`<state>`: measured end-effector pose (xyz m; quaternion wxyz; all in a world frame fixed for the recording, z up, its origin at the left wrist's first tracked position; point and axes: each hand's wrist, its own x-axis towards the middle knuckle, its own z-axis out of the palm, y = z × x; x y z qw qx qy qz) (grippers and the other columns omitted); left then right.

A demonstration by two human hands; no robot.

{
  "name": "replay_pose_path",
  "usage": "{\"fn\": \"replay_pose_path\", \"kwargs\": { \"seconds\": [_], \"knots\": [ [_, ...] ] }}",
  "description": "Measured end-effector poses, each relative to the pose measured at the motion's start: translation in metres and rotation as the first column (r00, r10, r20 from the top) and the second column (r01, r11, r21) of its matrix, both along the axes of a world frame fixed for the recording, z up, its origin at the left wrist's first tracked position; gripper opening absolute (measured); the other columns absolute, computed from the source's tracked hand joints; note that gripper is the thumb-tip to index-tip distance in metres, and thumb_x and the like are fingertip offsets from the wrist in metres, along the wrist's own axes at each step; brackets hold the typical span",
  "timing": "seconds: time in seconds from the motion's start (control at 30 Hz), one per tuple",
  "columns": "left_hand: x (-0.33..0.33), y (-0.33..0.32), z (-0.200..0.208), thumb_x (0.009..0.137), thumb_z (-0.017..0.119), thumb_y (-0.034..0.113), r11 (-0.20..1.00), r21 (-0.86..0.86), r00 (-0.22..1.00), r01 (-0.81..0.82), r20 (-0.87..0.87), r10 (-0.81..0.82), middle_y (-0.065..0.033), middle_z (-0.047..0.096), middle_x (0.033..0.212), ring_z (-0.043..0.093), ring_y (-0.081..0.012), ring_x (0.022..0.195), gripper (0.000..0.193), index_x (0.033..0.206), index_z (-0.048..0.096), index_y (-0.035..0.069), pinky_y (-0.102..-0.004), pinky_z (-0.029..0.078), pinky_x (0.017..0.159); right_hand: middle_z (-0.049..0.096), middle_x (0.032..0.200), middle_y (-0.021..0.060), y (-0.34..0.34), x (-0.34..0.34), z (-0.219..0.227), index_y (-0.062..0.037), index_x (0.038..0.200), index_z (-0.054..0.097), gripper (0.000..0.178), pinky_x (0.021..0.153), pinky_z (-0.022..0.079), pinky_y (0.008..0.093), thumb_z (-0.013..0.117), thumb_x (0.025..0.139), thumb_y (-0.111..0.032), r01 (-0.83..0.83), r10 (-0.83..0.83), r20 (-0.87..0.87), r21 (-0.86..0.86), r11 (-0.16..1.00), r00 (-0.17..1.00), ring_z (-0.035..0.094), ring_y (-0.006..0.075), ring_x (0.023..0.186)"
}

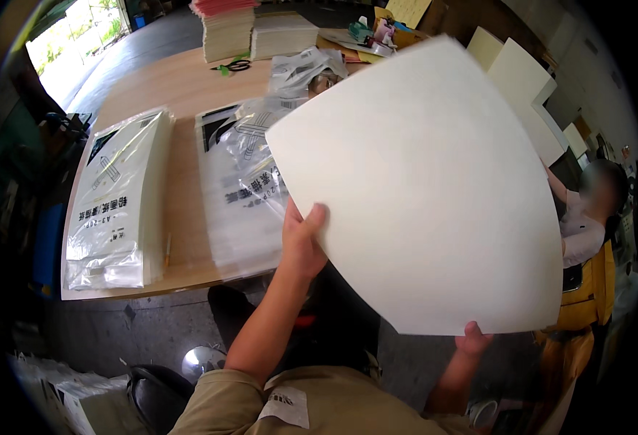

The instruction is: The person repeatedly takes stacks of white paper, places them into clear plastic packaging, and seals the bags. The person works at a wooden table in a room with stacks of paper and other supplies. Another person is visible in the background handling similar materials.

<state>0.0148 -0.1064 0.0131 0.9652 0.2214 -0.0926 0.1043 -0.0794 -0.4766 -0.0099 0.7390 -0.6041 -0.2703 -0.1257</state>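
A large white sheet of paper [428,196], possibly several sheets together, is held up in front of me and hides the right part of the table. My left hand [306,238] grips its left edge, thumb on top and the other fingers underneath. At the lower edge my right hand [473,339] pinches it, with the thumb showing and the fingers hidden behind. Left of the paper, clear plastic bags [243,196] printed with a pencil drawing lie flat on the table. Farther left is a stack of filled paper packs [119,196] in clear plastic.
On the wooden table [159,80] lie black-handled scissors [236,66] and a crumpled plastic bag [304,69]. Paper stacks [283,36] stand at the far edge, one topped with pink. Another person [587,217] is at the right. Wrapped packs [87,399] are on the floor, lower left.
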Motion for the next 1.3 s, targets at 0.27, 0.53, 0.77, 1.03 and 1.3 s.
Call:
{"fn": "replay_pose_path", "kwargs": {
  "seconds": [0.27,0.53,0.77,1.03,1.3],
  "knots": [
    [0.016,0.000,-0.015,0.092,0.071,0.010,0.986,0.053,0.980,-0.159,-0.110,0.164,-0.0098,0.057,0.131,0.058,-0.0245,0.119,0.060,0.143,0.039,0.007,-0.0419,0.051,0.098,0.047,0.147,0.0123,0.045,0.013,0.006,-0.0040,0.149,0.038,0.059,0.113,0.036,0.0485,0.059,0.094,0.000,0.227,-0.122,-0.444,0.191,0.955,0.888,0.046,0.0314,0.135],
    [0.068,0.044,0.021,0.079,0.078,-0.004,0.924,0.344,0.982,-0.165,-0.029,0.186,-0.0144,0.064,0.122,0.065,-0.0247,0.106,0.069,0.139,0.045,0.001,-0.0375,0.056,0.094,0.049,0.145,0.0148,-0.011,0.018,0.006,-0.0002,0.148,0.038,0.056,0.112,0.039,0.0475,0.059,0.096,0.000,0.304,-0.191,-0.373,0.272,0.913,0.908,0.048,0.0314,0.133],
    [0.178,0.045,0.069,0.082,0.080,0.006,0.266,0.963,0.983,-0.048,0.093,-0.160,-0.0122,0.066,0.121,0.064,-0.0178,0.109,0.062,0.135,0.050,-0.003,-0.0317,0.051,0.096,0.049,0.144,0.0156,-0.046,0.037,0.030,0.0028,0.146,0.038,0.052,0.113,0.037,0.0447,0.055,0.097,0.002,0.386,-0.360,-0.191,0.119,0.915,0.913,0.050,0.0300,0.131],
    [0.259,0.017,0.028,0.082,0.079,0.005,0.228,0.973,0.978,-0.021,0.067,-0.195,-0.0109,0.065,0.123,0.062,-0.0205,0.115,0.058,0.132,0.049,-0.002,-0.0344,0.047,0.101,0.058,0.135,0.0122,0.016,0.048,0.018,0.0061,0.135,0.052,0.044,0.108,0.038,0.0349,0.066,0.094,-0.002,0.535,-0.576,0.026,-0.407,0.741,0.817,0.053,0.0218,0.124],
    [0.275,0.023,0.008,0.080,0.080,0.004,0.169,0.981,0.974,0.096,-0.057,-0.221,-0.0085,0.061,0.127,0.060,-0.0201,0.117,0.067,0.137,0.045,0.001,-0.0351,0.046,0.103,0.062,0.126,0.0096,0.034,0.061,0.017,0.0055,0.129,0.057,0.040,0.102,0.043,0.0335,0.069,0.092,-0.004,0.395,-0.489,-0.174,-0.395,0.830,0.855,0.057,0.0201,0.115]
  ]
}}
